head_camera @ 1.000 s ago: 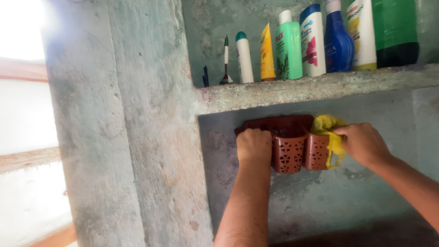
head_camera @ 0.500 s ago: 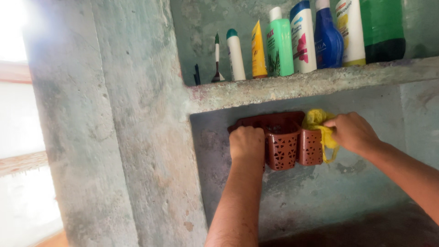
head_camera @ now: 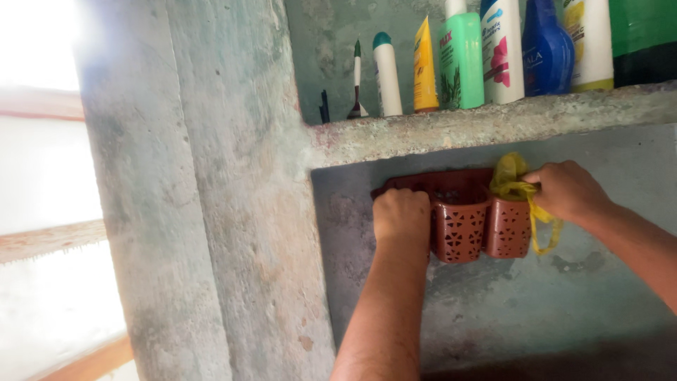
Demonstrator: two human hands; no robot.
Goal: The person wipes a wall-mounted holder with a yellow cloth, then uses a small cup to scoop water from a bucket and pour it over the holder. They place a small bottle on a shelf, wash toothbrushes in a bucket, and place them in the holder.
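**Steady the holder, work the cloth at its right cup**

Landmark: the reddish-brown plastic holder (head_camera: 462, 219), mounted on the wall just under the concrete shelf (head_camera: 493, 123).

- Your left hand (head_camera: 400, 217) is fisted over the holder's left end, fingers wrapped shut on its edge. Keep it there as the brace; judging by how it hangs, the holder could flex off the wall if you let go.
- Your right hand (head_camera: 568, 190) is at the holder's upper right corner, pinched closed on the yellow cloth (head_camera: 518, 187). The cloth is bunched on top of the right cup, with a strip hanging down past the cup's right side.
- Keep the pull short and close to the cup rim. A long tug likely loads the mount.
- Watch the hanging strip: it could snag on the perforated cup wall.
- Bottles (head_camera: 493, 53) stand on the shelf directly above the holder. Keep your knuckles low so you don't bump the ledge.
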